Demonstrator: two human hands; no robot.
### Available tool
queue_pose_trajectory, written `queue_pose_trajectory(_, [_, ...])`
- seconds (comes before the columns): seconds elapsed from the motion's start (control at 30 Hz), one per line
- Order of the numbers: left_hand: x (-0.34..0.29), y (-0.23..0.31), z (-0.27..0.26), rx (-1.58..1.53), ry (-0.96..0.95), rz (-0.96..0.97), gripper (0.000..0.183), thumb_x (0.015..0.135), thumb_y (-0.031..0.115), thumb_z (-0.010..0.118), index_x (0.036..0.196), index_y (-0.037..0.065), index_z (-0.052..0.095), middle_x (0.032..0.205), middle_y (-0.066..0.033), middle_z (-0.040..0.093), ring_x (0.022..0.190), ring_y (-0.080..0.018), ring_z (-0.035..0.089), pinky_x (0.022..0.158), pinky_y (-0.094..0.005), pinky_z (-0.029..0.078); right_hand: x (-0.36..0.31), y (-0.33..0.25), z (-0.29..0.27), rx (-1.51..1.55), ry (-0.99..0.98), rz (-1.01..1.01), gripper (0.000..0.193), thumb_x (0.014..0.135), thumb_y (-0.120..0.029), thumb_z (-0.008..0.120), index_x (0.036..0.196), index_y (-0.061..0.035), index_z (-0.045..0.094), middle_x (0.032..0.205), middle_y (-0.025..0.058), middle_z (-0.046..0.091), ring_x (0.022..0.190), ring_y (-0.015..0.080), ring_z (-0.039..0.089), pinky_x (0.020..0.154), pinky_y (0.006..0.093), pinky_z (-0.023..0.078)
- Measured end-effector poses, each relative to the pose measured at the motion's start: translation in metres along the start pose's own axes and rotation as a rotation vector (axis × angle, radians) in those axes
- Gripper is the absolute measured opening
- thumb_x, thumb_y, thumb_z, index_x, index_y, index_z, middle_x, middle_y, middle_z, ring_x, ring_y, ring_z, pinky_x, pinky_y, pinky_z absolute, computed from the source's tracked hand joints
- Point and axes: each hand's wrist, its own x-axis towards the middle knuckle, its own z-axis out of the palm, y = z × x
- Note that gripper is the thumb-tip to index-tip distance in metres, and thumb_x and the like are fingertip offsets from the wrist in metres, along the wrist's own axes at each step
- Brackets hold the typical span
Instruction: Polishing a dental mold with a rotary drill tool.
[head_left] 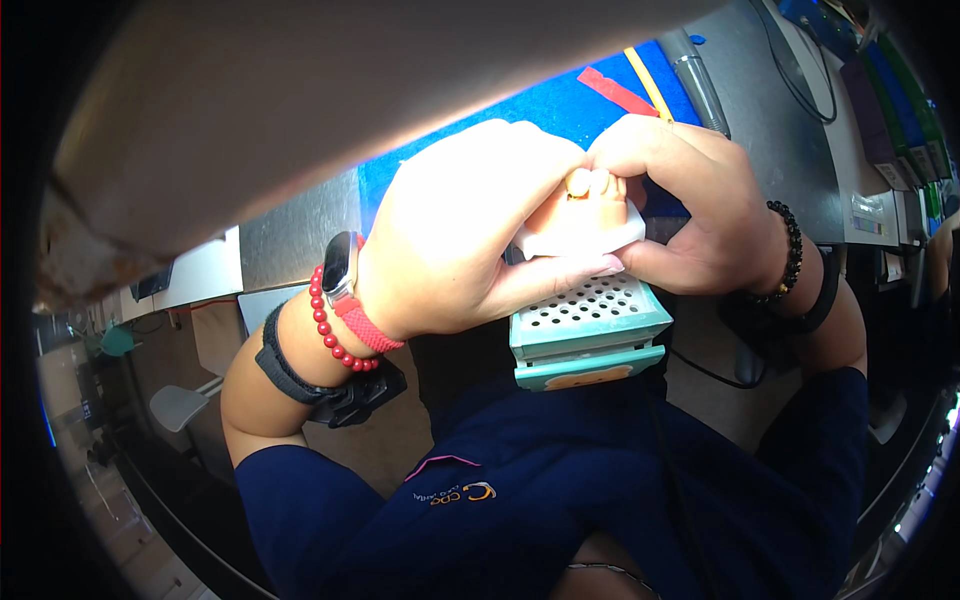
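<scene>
Under a glaring light, a dental model with several teeth on a pale base is held up between both of my hands. My left hand closes on its left side, the thumb lying along the lower edge of the base. From the right, my right hand grips it, with thumb and forefinger bent round that side. Both sets of fingertips come close together at the teeth. Glare washes out the left hand and much of the model. Just below the hands stands a teal box with a perforated white top.
A large pale lamp-like cover spans the upper left, close to the camera. Behind my hands lies a blue mat with a red strip, a yellow stick and a grey cylindrical tool. Folders stand at the far right.
</scene>
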Motion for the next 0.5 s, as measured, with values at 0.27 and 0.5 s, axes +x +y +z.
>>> queue_pose_trajectory(0.27, [0.0015,0.0025,-0.0001,0.005,0.019,-0.046,0.052,0.077,0.035,0.084,0.111,0.000,0.066,0.096,-0.0130,0.069,0.085,-0.0287,0.069,0.075,-0.0347,0.056,-0.0002,0.0014,0.0004,-0.004,0.000,-0.023,0.040,0.072,-0.016,0.081,0.105,-0.0047,0.062,0.086,0.0101,0.066,0.078,0.0285,0.066,0.078,0.0359,0.054])
queue_pose_trajectory(0.5, [0.0006,0.0004,0.0004,-0.005,0.005,0.002,0.059,0.070,0.025,0.090,0.113,-0.004,0.060,0.098,-0.0167,0.065,0.083,-0.0298,0.065,0.074,-0.0351,0.053,-0.0015,0.0019,0.0009,0.001,0.009,-0.028,0.040,0.072,-0.015,0.081,0.105,-0.0045,0.061,0.088,0.0104,0.066,0.078,0.0289,0.066,0.068,0.0351,0.053])
